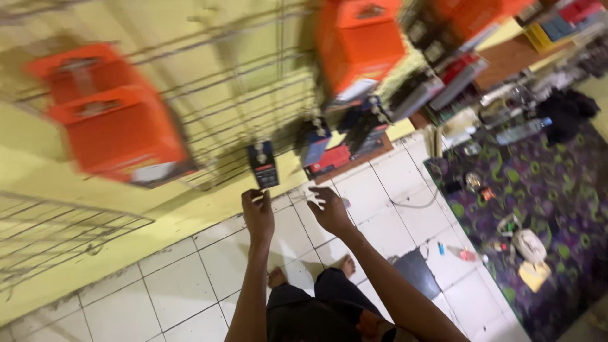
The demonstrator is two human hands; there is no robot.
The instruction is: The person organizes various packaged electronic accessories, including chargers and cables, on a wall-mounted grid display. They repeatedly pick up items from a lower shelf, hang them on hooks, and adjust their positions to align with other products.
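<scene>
Left hand [258,214] touches a dark hanging packet [263,164]; right hand [330,212] spread beside.

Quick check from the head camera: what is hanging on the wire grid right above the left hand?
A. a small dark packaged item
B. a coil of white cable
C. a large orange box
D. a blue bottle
A: the small dark packaged item hangs from the wire grid just above the fingertips of the left hand; the orange boxes sit further off to the side, and the right hand is beside it, open.
</scene>
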